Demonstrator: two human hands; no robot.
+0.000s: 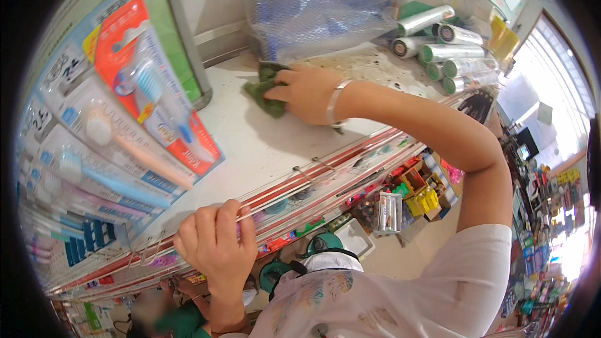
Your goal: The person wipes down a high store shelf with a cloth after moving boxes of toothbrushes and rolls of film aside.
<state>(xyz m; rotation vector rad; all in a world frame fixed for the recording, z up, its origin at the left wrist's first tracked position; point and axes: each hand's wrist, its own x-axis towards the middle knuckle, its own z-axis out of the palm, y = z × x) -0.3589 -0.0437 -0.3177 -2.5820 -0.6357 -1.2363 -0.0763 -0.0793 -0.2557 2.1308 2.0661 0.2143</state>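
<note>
My right hand (312,96), wearing a silver bangle (334,103), presses a dark green cloth (267,91) flat against a white shelf top (220,117). Its fingers are bent over the cloth. Lower down, my left hand (219,239) is curled over the shelf's red-and-white front edge (281,192); what its palm covers is hidden. Dark dirt specks spread over the shelf surface (371,68) to the right of the cloth. Behind the cloth lies a large clear plastic bag (324,9) with something blue inside.
Packaged toothbrushes (155,84) hang at the left, close to my left hand. Silver rolls with green ends (455,51) are piled at the shelf's far right. Below, a person in green (188,319) is beside the shelving, and a white tray (354,239) sits low.
</note>
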